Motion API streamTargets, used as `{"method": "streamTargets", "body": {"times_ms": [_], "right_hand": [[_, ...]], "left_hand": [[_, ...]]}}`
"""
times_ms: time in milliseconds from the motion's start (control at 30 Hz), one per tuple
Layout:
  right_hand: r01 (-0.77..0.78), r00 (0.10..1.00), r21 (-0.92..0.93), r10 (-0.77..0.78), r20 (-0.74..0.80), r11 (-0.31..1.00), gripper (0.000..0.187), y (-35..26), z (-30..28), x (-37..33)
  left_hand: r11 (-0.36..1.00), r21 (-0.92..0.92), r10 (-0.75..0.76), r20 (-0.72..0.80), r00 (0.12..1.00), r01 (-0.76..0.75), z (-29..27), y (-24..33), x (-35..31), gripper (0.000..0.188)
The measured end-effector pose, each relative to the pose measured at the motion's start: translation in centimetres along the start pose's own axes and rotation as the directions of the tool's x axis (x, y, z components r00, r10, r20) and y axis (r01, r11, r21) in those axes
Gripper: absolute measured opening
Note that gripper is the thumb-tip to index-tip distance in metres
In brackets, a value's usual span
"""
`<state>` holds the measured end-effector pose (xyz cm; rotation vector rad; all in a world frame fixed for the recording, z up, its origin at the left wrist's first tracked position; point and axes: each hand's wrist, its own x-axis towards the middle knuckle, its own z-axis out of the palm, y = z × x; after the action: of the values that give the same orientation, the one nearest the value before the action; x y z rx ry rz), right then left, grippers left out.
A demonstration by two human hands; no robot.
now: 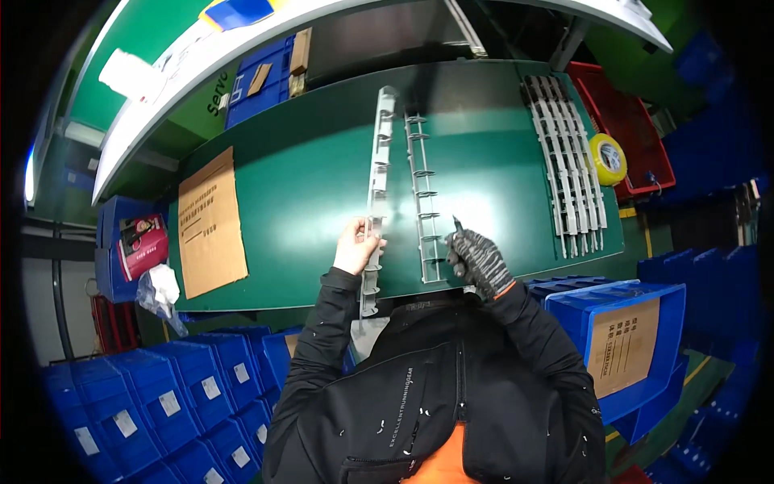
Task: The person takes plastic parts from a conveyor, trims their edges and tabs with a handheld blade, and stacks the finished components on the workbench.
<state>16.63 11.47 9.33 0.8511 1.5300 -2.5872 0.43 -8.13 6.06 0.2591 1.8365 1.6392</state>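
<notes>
My bare left hand (pixel 355 245) is closed around the lower part of a long, light grey slotted strip (pixel 380 168). That strip runs away from me and its near end reaches past the table's front edge. On my right hand (pixel 479 263) is a grey knitted glove, and its fingers are closed on a slim dark pen-like tool (pixel 458 223) with the tip pointing away from me. Between the hands a ladder-like grey frame (pixel 423 194) with short crosspieces lies on the green table (pixel 298 177). The tool's tip is apart from both long parts.
Several similar strips (pixel 568 173) lie side by side at the right, beside a yellow tape roll (pixel 608 159) and a red crate (pixel 655 149). Flattened cardboard (pixel 211 230) covers the table's left end. Blue bins (pixel 619 343) stand near right; more blue boxes (pixel 189 383) are stacked near left. A white shelf (pixel 193 73) overhangs the far side.
</notes>
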Motion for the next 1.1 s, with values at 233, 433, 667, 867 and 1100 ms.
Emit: {"method": "streamTargets", "body": {"times_ms": [233, 433, 667, 867, 1100], "right_hand": [[0.209, 0.978, 0.117, -0.204, -0.050, 0.971, 0.022, -5.3, 3.6, 2.9], [0.216, 0.975, 0.087, -0.210, -0.070, 0.973, 0.023, -5.3, 3.9, 1.6], [0.102, 0.995, -0.063, -0.101, 0.014, 0.993, 0.020, -6.1, 5.8, 0.0], [0.254, 0.965, -0.313, -0.260, 0.022, 0.915, 0.025, -4.3, 1.7, -1.1], [0.468, 0.838, -0.745, -0.508, 0.201, 0.476, 0.014, -5.9, 2.8, -1.9]], "left_hand": [[0.989, 0.047, -0.145, 0.423, 0.894, 0.138, -0.6, 2.4, -10.0, 0.020], [0.949, -0.230, -0.038, 0.598, 0.800, 0.217, -2.7, 3.0, -9.4, 0.057], [0.887, -0.343, -0.053, 0.589, 0.806, 0.309, 2.2, 5.4, -7.4, 0.044], [0.895, -0.328, -0.114, 0.487, 0.866, 0.302, 1.5, 5.8, -8.1, 0.038], [0.893, -0.327, -0.131, 0.468, 0.874, 0.308, 2.1, 6.2, -8.6, 0.042]]}}
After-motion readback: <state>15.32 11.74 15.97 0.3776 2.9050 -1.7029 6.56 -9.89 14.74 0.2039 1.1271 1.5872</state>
